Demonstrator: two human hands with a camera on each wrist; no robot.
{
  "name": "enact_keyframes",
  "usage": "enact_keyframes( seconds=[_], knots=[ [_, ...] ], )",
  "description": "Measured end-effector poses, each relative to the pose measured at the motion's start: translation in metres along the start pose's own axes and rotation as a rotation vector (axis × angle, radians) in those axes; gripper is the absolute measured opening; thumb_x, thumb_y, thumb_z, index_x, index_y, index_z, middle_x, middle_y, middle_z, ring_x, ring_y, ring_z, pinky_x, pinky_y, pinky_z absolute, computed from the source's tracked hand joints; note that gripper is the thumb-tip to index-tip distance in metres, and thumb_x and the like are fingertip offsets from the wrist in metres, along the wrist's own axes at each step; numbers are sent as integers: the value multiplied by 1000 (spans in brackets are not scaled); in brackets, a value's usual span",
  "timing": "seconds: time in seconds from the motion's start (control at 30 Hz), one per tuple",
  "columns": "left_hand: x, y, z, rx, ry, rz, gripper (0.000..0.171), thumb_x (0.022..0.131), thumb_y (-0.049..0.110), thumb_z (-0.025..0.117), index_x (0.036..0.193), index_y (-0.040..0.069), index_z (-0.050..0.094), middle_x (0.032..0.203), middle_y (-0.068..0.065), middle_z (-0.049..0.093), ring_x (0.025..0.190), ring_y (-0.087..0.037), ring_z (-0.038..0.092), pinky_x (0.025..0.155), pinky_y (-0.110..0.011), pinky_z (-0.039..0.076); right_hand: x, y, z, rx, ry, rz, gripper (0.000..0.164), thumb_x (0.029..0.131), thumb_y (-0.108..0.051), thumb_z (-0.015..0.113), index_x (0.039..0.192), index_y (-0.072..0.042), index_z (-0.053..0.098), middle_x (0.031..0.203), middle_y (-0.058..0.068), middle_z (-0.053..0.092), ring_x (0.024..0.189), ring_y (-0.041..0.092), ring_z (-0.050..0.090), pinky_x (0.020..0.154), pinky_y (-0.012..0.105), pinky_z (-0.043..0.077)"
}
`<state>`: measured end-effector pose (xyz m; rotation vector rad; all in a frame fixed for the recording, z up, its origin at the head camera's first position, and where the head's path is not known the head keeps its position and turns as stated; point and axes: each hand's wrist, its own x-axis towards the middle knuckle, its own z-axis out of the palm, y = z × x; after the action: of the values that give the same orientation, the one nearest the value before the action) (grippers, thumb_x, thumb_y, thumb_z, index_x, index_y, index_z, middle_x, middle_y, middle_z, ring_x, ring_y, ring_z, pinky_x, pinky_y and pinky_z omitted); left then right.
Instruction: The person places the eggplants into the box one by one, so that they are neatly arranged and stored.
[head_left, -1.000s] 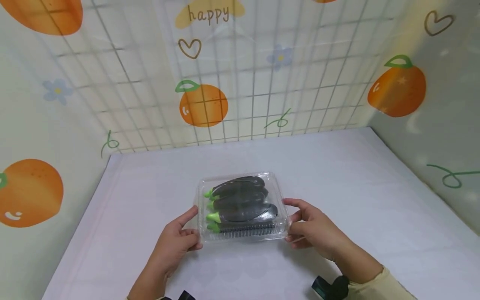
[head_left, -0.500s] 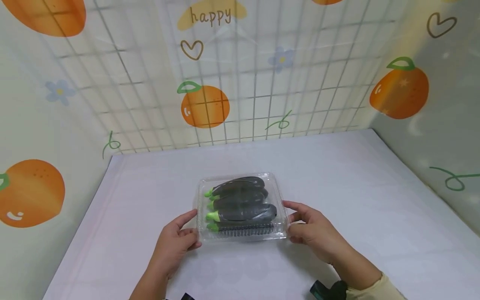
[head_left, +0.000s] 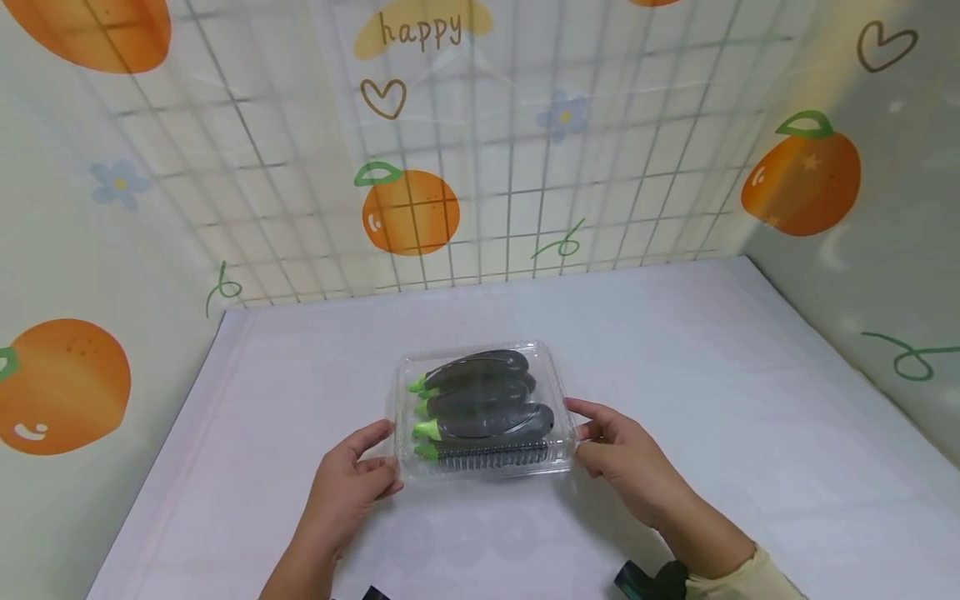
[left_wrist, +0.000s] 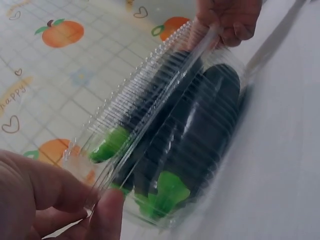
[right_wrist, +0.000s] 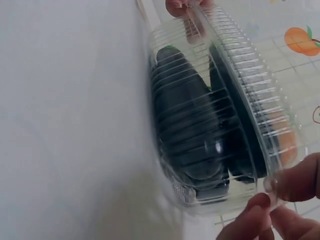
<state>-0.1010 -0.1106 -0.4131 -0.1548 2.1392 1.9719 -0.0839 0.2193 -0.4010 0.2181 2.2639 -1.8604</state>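
A clear plastic clamshell box (head_left: 408,367) with a ribbed side sits in the middle of the head view, its lid down. Several dark eggplants (head_left: 480,400) with bright green stem ends lie inside it, the stems pointing left. My left hand (head_left: 348,479) pinches the rim at the box's left end; in the left wrist view its thumb and a finger (left_wrist: 107,212) meet at that rim. At the opposite end my right hand (head_left: 630,462) pinches the rim, with fingertips (right_wrist: 255,205) visible in the right wrist view. Whether the box's underside touches the table cannot be told.
A white-covered table (head_left: 262,400) surrounds the box. Behind it stands a wire grid (head_left: 517,192) covered by a sheet printed with oranges, and similar printed sheets (head_left: 900,275) close off both sides. A dark device (head_left: 652,579) is worn at the right wrist.
Both hands keep their hold on the box, which has hardly moved. The lower fingers of my right hand have gone from sight behind its thumb. The head view has shifted slightly.
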Motion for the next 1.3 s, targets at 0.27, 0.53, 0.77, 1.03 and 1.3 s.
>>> enact_keyframes(
  seconds=[0.27,0.53,0.77,1.03,1.3],
  knots=[
    [1,1,1,16,6,21,60,88,-6,61,146,-1,50,150,-18,51,93,-17,65,72,-28,60,0,-2,4,0,21,-17,74,79,6,56,151,-1,43,106,12,50,85,16,54,67,25,50],
    [3,1,2,33,-7,44,60,89,-7,59,147,1,49,151,-18,49,92,-19,64,69,-27,59,1,-4,5,-52,24,-14,73,79,5,56,151,-2,44,108,15,53,75,16,53,64,26,51],
    [3,-2,1,16,4,25,59,91,-6,59,149,0,47,152,-18,48,95,-18,63,72,-28,60,2,-3,7,-76,19,12,72,82,3,58,152,-3,43,110,17,55,74,20,56,68,29,56],
    [3,-4,0,13,15,24,61,89,-9,58,149,0,47,152,-19,48,93,-20,65,70,-28,61,1,-6,7,-57,6,-5,75,78,7,61,151,-1,44,105,18,56,73,21,59,67,31,58],
    [2,-1,1,47,29,12,59,91,-6,57,149,2,46,152,-18,49,96,-22,65,72,-28,61,3,-5,6,-62,-7,19,71,83,3,58,152,-3,43,107,17,55,72,20,58,66,31,55]
  ],
)
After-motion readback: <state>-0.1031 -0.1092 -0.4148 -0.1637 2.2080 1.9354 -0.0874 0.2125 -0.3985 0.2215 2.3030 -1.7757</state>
